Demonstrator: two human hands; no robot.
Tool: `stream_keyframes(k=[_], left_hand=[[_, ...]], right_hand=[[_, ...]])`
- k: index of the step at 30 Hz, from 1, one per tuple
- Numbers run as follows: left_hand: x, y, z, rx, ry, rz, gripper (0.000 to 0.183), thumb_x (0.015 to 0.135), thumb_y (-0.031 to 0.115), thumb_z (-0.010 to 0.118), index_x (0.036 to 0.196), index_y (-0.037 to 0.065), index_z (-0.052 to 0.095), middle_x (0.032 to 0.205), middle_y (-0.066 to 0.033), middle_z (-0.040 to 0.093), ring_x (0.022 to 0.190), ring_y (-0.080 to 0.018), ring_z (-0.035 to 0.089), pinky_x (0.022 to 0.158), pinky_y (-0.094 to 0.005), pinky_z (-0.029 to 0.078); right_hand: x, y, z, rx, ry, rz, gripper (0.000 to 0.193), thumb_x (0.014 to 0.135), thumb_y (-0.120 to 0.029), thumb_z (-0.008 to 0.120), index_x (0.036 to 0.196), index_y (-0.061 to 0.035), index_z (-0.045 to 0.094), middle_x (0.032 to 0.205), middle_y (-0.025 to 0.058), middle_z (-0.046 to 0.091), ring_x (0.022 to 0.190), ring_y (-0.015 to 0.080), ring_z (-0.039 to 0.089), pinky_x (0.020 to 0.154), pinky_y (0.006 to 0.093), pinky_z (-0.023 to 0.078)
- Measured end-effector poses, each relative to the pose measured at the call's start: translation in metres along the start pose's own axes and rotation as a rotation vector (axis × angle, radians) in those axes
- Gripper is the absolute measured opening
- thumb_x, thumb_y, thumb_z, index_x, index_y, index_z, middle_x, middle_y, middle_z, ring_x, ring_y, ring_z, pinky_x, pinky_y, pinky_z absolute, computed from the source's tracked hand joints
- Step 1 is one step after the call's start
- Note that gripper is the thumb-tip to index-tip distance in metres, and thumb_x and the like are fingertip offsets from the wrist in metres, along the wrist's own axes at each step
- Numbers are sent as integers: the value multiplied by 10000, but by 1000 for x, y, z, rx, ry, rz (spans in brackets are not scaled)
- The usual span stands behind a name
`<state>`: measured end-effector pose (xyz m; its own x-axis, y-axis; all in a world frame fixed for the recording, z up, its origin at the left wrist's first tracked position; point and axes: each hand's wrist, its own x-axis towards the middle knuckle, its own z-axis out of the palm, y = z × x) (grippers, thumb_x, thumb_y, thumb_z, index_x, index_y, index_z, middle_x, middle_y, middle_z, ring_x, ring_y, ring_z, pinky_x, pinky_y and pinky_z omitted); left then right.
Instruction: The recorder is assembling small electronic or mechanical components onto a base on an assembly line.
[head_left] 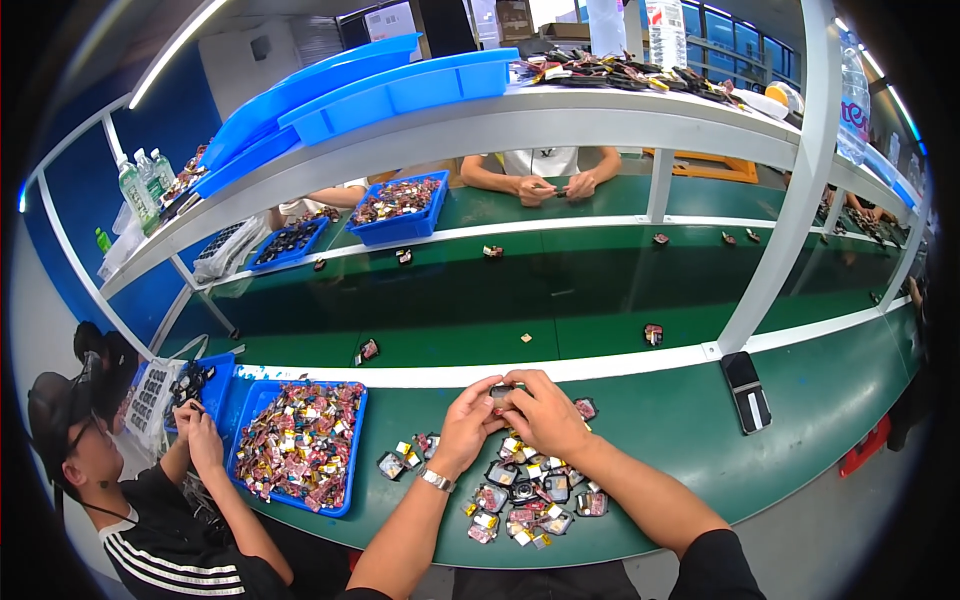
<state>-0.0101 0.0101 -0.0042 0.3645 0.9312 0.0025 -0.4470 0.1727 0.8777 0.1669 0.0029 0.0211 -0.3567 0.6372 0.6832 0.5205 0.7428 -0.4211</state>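
My left hand (464, 425) and my right hand (546, 418) meet above the green bench, both closed on a small dark casing (503, 396). Fingers cover most of it, so its details are hidden. Under and in front of my wrists lies a loose pile of small black casings (524, 490) with clear parts, reddish circuit boards and yellow-taped pieces. Several similar casings (391, 464) sit apart, left of my left wrist.
A blue tray (354, 465) heaped with small circuit-board parts stands at left, beside a co-worker (150, 530). A black phone-like device (746, 392) lies at right. Beyond the white rail (620, 362), scattered parts rest on a green belt (450, 330). An overhead shelf (440, 118) holds blue trays.
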Motion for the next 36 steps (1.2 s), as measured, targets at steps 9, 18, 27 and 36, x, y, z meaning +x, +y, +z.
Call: stream_keyframes(k=[9, 18, 27, 36], left_hand=[[0, 6, -2, -59, -122, 15, 404, 968, 61, 500, 1357, 9, 403, 1217, -156, 590, 1130, -241, 588, 974, -395, 492], [-2, 2, -2, -9, -117, 4, 352, 986, 57, 469, 1332, 14, 415, 1208, -148, 588, 1141, -245, 590, 963, -390, 521], [1, -2, -1, -82, -105, -1, 319, 979, 138, 513, 1277, 38, 450, 1199, -166, 591, 1093, -270, 609, 965, -442, 503], [0, -4, -5, -138, -132, 7, 310, 999, 141, 472, 1290, 38, 445, 1252, -176, 563, 1113, -267, 588, 984, -456, 481]], right_hand=[[1, -1, 2, 149, 48, 203, 74, 798, -73, 689, 869, -51, 682, 1185, 112, 567, 1103, 290, 541, 889, 365, 492], [-2, -1, 0, 250, 6, 234, 88, 781, -113, 689, 847, -56, 677, 1177, 104, 582, 1108, 283, 541, 905, 372, 475], [-7, -3, 8, 195, 104, 278, 97, 771, -116, 710, 850, -64, 689, 1120, 80, 612, 1052, 260, 573, 867, 352, 493], [-8, -5, 8, 229, 106, 217, 123, 802, -115, 693, 900, -45, 675, 1123, 87, 600, 1072, 282, 560, 874, 369, 491]])
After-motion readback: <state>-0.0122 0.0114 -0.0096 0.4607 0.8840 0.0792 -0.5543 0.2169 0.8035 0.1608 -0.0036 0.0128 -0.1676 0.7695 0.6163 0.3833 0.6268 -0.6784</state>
